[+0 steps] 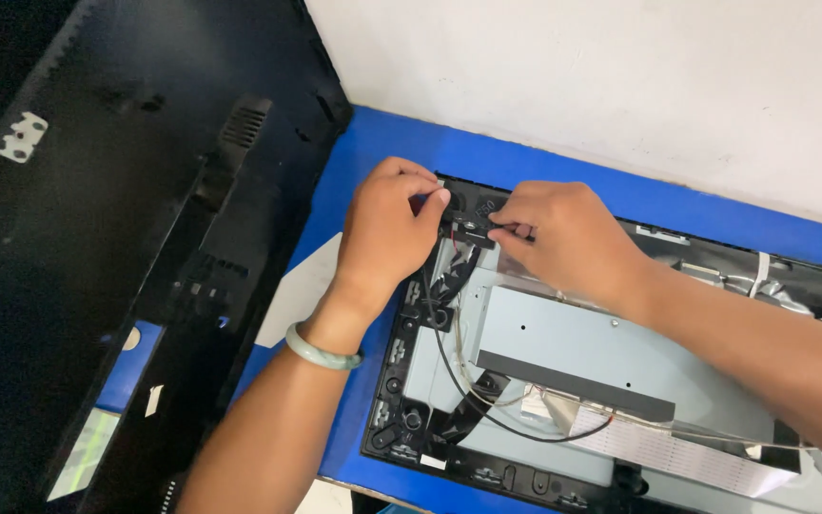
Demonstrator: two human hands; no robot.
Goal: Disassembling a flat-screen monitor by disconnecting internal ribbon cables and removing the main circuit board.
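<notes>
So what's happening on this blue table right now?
A person has an opened flat screen lying face down on the blue table. Both hands work at a small black part near its top edge: the left hand and right hand pinch it and its thin wires. The removed black back cover lies to the left.

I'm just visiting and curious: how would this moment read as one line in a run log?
left hand: pinching small black part | right hand: pinching same part | part: corner of opened screen | surface: blue table | removed back cover: left
</notes>
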